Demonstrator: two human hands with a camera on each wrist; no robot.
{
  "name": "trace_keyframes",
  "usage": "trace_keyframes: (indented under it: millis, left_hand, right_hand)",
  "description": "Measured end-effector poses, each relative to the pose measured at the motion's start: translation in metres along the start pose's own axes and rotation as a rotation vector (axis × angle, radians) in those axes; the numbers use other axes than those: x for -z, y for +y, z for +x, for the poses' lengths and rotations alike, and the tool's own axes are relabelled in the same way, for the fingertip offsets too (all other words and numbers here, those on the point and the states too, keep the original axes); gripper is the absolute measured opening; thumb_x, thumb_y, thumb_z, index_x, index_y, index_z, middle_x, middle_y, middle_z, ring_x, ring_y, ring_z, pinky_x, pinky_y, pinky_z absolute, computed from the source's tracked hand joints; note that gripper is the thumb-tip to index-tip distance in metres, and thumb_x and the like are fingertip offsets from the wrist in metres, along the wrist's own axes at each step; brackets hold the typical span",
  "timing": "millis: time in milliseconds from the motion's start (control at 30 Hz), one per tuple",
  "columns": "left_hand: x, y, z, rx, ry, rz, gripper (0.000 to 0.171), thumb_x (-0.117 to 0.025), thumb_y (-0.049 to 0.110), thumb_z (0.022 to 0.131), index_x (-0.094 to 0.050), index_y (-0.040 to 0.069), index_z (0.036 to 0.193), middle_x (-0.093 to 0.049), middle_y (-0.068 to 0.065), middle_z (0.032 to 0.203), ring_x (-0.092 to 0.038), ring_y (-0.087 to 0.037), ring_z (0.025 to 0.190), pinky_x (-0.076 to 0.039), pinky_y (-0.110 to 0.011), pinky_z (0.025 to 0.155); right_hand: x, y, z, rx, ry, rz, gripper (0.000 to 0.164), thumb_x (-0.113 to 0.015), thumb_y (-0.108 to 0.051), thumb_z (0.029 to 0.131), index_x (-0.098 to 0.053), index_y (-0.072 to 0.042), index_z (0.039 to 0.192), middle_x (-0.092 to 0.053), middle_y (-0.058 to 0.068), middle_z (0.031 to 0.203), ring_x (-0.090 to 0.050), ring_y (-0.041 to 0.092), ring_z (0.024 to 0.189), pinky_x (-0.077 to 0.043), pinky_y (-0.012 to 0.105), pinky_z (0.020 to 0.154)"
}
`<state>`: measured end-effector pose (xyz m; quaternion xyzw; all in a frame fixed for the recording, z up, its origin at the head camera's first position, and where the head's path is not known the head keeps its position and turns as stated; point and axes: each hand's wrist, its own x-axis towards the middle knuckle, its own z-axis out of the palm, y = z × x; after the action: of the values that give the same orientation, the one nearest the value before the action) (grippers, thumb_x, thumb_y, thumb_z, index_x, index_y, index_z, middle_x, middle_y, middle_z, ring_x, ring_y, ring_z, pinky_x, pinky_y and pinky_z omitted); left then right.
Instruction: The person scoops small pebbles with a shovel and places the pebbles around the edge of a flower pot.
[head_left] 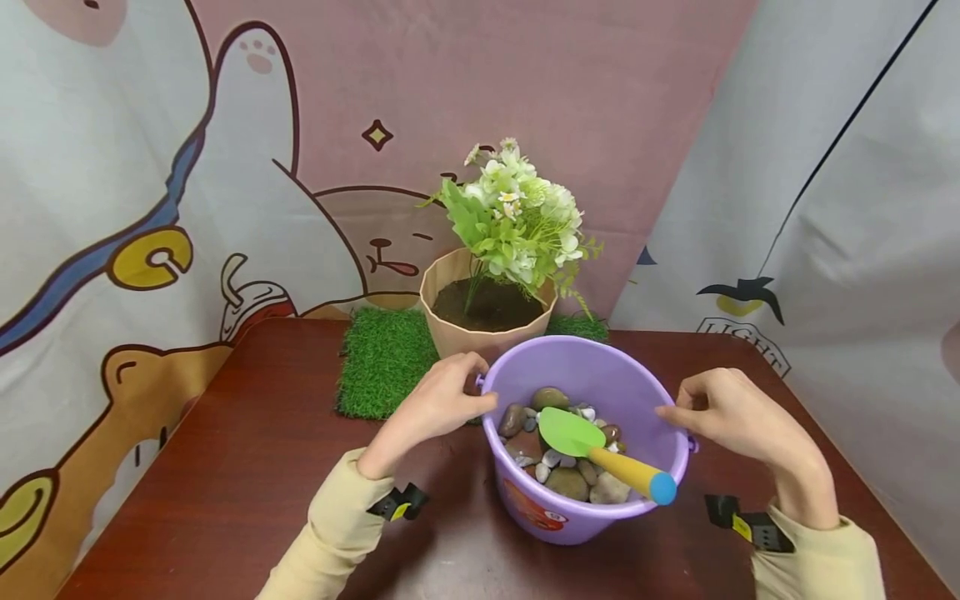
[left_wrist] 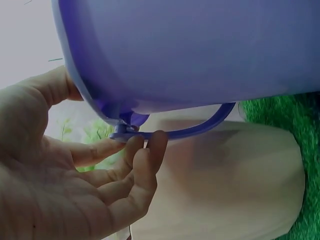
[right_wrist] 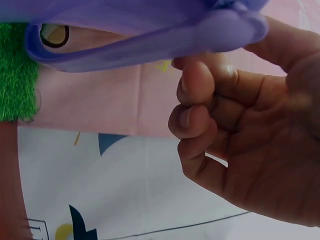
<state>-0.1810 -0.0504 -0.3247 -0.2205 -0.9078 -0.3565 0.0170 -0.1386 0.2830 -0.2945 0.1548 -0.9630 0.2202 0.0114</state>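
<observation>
A purple bucket (head_left: 521,498) is between both hands, with stones (head_left: 567,483) inside it. On the stones lies a small trowel (head_left: 572,433) with a green blade; its yellow, blue-ended handle leans over the near right rim. My left hand (head_left: 442,396) pinches the left rim, thumb on the inner side, fingers outside by the bucket's handle (left_wrist: 195,131). Opposite it, my right hand (head_left: 738,417) holds the right rim between thumb and fingers; in the right wrist view its other fingers curl below the handle (right_wrist: 125,54). Whether the bucket's base touches the table cannot be told.
Behind the bucket stands a beige flowerpot (head_left: 480,340) with soil and white-green flowers (head_left: 525,217). It sits on a green turf mat (head_left: 382,362). The brown table (head_left: 247,467) ends at a printed cloth backdrop (head_left: 585,108).
</observation>
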Motion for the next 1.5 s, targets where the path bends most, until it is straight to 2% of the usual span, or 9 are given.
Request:
trace_keyframes:
  millis: [400, 567, 800, 1100, 1333, 1433, 1500]
  left_hand:
    - [0.018, -0.018, -0.007, 0.003, -0.051, -0.017, 0.025, -0.064, 0.019, 0.076, -0.062, 0.006, 0.098, -0.064, -0.005, 0.087, -0.058, -0.018, 0.084, -0.046, -0.029, 0.074]
    - [0.025, -0.025, -0.012, 0.008, -0.068, -0.038, 0.024, -0.064, 0.017, 0.077, -0.062, 0.005, 0.098, -0.065, -0.006, 0.089, -0.057, -0.016, 0.082, -0.045, -0.027, 0.070]
    - [0.035, -0.035, -0.018, -0.002, -0.067, -0.032, 0.024, -0.064, 0.016, 0.077, -0.062, 0.005, 0.098, -0.064, -0.007, 0.088, -0.057, -0.016, 0.082, -0.044, -0.026, 0.069]
    - [0.044, -0.044, -0.024, 0.003, -0.057, -0.021, 0.023, -0.065, 0.015, 0.076, -0.061, 0.005, 0.097, -0.063, -0.007, 0.085, -0.055, -0.016, 0.079, -0.043, -0.026, 0.065]
    - [0.045, -0.043, -0.028, 0.049, -0.032, -0.019, 0.022, -0.063, 0.014, 0.074, -0.060, 0.006, 0.095, -0.062, -0.007, 0.085, -0.055, -0.017, 0.081, -0.042, -0.025, 0.065]
    - [0.045, -0.041, -0.030, 0.083, -0.016, 0.012, 0.023, -0.063, 0.016, 0.074, -0.060, 0.008, 0.095, -0.060, -0.006, 0.088, -0.055, -0.018, 0.084, -0.043, -0.027, 0.068]
    - [0.044, -0.039, -0.030, 0.103, -0.002, 0.050, 0.025, -0.063, 0.018, 0.074, -0.061, 0.009, 0.097, -0.058, -0.007, 0.092, -0.056, -0.019, 0.088, -0.043, -0.029, 0.072]
  right_hand:
    - [-0.008, -0.018, 0.013, 0.035, -0.032, -0.006, 0.033, -0.072, -0.026, 0.081, -0.056, -0.013, 0.056, -0.050, -0.008, 0.048, -0.036, 0.000, 0.043, -0.027, 0.019, 0.042]
    - [-0.010, -0.027, 0.019, 0.046, -0.055, -0.020, 0.033, -0.072, -0.027, 0.081, -0.057, -0.014, 0.055, -0.047, -0.009, 0.047, -0.035, 0.000, 0.043, -0.027, 0.019, 0.042]
    - [-0.015, -0.038, 0.026, 0.089, -0.056, -0.028, 0.035, -0.074, -0.024, 0.078, -0.052, -0.016, 0.053, -0.042, -0.011, 0.048, -0.036, 0.000, 0.044, -0.029, 0.018, 0.043]
    - [-0.020, -0.051, 0.031, 0.093, -0.076, -0.052, 0.033, -0.072, -0.025, 0.078, -0.053, -0.017, 0.053, -0.043, -0.011, 0.047, -0.040, 0.002, 0.045, -0.032, 0.019, 0.044]
    - [-0.018, -0.064, 0.033, 0.107, -0.093, -0.135, 0.032, -0.071, -0.024, 0.079, -0.055, -0.018, 0.051, -0.046, -0.010, 0.044, -0.044, 0.005, 0.045, -0.034, 0.021, 0.046]
    - [-0.016, -0.077, 0.030, 0.058, -0.100, -0.229, 0.030, -0.071, -0.027, 0.080, -0.058, -0.018, 0.054, -0.048, -0.008, 0.046, -0.045, 0.007, 0.046, -0.034, 0.024, 0.044]
    - [-0.014, -0.091, 0.027, 0.033, -0.074, -0.324, 0.031, -0.072, -0.028, 0.080, -0.058, -0.017, 0.054, -0.048, -0.006, 0.048, -0.045, 0.009, 0.046, -0.034, 0.026, 0.043]
